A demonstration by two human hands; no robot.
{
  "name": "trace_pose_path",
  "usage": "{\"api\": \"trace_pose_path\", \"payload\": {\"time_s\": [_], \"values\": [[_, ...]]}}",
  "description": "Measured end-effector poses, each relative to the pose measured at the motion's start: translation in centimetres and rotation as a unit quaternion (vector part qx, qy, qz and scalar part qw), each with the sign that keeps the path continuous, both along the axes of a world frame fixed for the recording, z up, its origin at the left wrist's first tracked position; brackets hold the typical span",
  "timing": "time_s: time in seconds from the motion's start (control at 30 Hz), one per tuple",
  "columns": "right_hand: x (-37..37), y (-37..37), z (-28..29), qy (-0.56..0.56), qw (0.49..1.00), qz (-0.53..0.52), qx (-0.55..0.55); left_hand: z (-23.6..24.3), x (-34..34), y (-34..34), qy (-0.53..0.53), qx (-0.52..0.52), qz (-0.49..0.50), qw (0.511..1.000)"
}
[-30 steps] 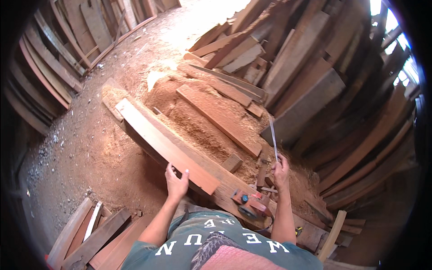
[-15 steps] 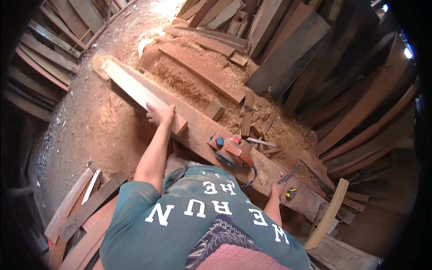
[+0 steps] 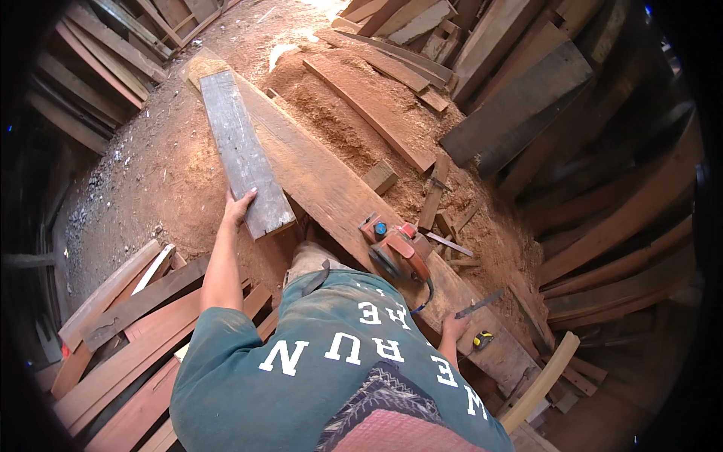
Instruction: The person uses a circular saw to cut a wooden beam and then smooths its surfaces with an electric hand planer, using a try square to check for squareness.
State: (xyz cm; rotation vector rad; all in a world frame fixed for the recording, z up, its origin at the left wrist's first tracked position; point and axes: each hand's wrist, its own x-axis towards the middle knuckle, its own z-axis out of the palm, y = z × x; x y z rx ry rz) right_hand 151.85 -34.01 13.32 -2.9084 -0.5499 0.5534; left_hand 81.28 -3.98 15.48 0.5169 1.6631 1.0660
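Note:
My left hand (image 3: 238, 206) grips the left edge of a short wooden plank (image 3: 245, 151) near its close end. The thumb lies on its weathered grey face; most fingers are hidden. The plank slants over the left edge of a long, thick wooden beam (image 3: 316, 184). To the right, my right hand (image 3: 454, 327) is at the beam, closed around the near end of a dark, flat, blade-like tool (image 3: 480, 303). Just beside that hand lies a yellow-and-black tape measure (image 3: 483, 340). An orange-red electric planer (image 3: 403, 255) with a blue knob rests on the beam between my hands.
Sawdust and shavings (image 3: 346, 113) heap beyond the beam, with offcuts (image 3: 380, 177) and a long strip (image 3: 369, 113) among them. Boards (image 3: 520, 98) lean at the right; more planks (image 3: 135, 331) lie at the lower left. A pale curved piece (image 3: 542, 384) stands near the beam's right end.
The plank has turned over from its pale face to its grey face and swung left, partly off the beam. My left hand has moved to its left edge. The whole view has shifted.

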Motion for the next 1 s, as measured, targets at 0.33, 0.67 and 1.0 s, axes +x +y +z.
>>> {"api": "trace_pose_path", "payload": {"time_s": [0.33, 0.67, 1.0], "values": [[3.5, 3.2, 0.8, -0.062, 0.989, 0.097, 0.088, -4.3, 10.6, -3.3, -0.020, 0.017, 0.004, 1.000], [-14.0, 20.4, 13.5, 0.310, 0.866, 0.389, 0.039, -4.0, 14.0, -0.2, 0.026, 0.039, 0.066, 0.997], [-11.5, 19.5, 9.0, 0.359, 0.857, 0.367, 0.036, -4.8, 11.8, 3.3, 0.029, 0.023, 0.043, 0.998]]}}
